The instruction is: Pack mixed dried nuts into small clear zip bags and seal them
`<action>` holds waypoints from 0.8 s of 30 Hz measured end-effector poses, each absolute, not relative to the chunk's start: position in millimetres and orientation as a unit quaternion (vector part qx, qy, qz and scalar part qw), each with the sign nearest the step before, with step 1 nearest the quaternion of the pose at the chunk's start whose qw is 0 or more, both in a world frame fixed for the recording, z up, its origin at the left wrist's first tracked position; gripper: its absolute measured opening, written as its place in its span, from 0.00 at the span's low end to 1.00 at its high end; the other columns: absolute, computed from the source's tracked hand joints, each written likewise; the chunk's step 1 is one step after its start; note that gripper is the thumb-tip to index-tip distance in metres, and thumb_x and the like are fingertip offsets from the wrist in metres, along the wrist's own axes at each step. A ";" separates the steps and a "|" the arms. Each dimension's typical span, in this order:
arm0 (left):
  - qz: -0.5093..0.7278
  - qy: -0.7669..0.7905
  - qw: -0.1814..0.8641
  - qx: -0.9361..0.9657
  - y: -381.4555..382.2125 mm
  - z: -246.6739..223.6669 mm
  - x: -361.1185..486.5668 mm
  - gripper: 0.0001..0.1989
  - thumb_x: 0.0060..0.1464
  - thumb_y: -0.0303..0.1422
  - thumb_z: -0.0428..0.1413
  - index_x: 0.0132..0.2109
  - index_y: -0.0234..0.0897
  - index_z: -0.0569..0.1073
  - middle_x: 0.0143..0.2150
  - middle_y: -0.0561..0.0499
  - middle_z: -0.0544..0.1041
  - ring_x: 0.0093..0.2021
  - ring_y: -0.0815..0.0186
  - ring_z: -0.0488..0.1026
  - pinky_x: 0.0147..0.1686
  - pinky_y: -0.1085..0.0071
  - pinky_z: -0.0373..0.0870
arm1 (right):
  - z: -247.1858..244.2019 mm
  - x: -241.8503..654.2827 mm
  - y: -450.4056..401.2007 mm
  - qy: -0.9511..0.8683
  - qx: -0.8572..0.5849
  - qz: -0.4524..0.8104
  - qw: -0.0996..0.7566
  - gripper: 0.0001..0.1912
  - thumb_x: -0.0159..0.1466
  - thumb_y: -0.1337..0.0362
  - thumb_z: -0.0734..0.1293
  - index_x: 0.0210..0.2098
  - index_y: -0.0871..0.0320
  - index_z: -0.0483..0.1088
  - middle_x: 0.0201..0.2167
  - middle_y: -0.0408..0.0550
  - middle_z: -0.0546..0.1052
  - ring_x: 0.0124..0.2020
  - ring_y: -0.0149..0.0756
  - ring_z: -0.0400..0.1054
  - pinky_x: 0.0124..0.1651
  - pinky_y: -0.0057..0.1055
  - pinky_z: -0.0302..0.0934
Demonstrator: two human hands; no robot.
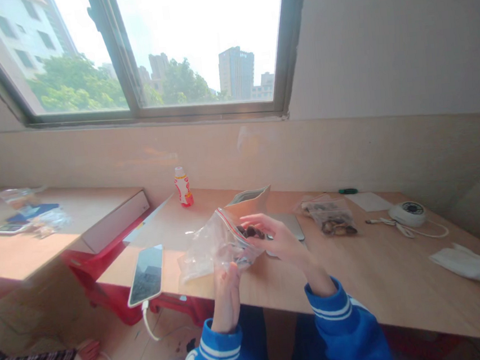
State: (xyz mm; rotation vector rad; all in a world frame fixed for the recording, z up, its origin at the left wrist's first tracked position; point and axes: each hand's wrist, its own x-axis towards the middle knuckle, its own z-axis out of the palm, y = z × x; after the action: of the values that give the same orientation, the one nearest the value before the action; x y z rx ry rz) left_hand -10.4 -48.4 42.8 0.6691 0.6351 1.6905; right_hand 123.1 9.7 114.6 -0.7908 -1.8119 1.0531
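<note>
My left hand grips the lower part of a clear zip bag from below, with the thumb up against the plastic. The bag is tilted, and its red-striped mouth is open toward the right. At that mouth my right hand has its fingers curved round several dark brown pieces that look like dried mushrooms. How many of them lie inside the bag is hidden by my fingers and by glare. Just behind stands an open brown pouch. A flat grey device lies partly hidden behind my right hand.
To the right are another zip bag of brown pieces, a green pen, white paper, a white round device with a cable and a crumpled tissue. A bottle and a plugged-in phone stand left. Another person's limb shows lower left.
</note>
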 end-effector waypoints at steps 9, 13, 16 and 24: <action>0.719 0.257 0.592 0.258 -51.1 53.1 -11.7 0.25 0.56 0.44 0.54 0.58 0.40 0.67 0.55 0.44 0.73 0.54 0.56 0.70 0.55 0.60 0.64 | 114.2 120.2 16.3 -0.659 -0.307 0.438 0.530 0.17 0.56 0.61 0.71 0.45 0.54 0.71 0.46 0.47 0.77 0.47 0.39 0.71 0.51 0.37 0.65; 0.710 0.254 0.614 0.231 -47.9 46.1 -17.9 0.24 0.54 0.45 0.56 0.55 0.39 0.70 0.52 0.45 0.75 0.50 0.57 0.73 0.54 0.59 0.66 | 125.4 119.6 30.1 -0.601 -0.316 0.385 0.625 0.17 0.56 0.60 0.71 0.44 0.54 0.70 0.46 0.48 0.76 0.49 0.40 0.70 0.53 0.38 0.64; 0.706 0.260 0.622 0.217 -46.6 44.7 -21.5 0.25 0.52 0.45 0.57 0.55 0.39 0.70 0.51 0.45 0.76 0.49 0.57 0.74 0.52 0.59 0.67 | 141.4 121.2 46.8 -0.592 -0.327 0.280 0.681 0.15 0.57 0.61 0.70 0.44 0.55 0.70 0.45 0.48 0.76 0.47 0.38 0.70 0.53 0.37 0.63; 0.710 0.297 0.608 0.197 -45.4 44.6 -24.3 0.27 0.50 0.44 0.59 0.55 0.39 0.70 0.49 0.46 0.77 0.48 0.56 0.74 0.51 0.59 0.68 | 144.1 127.2 76.1 -0.802 -0.336 0.178 0.460 0.10 0.64 0.66 0.61 0.41 0.54 0.73 0.41 0.47 0.78 0.43 0.37 0.71 0.48 0.35 0.62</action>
State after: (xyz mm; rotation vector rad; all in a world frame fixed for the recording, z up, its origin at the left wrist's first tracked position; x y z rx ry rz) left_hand -24.3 -45.4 44.6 0.4550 0.6857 1.6394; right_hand 127.2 76.1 144.1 -0.8273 -1.9738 0.4383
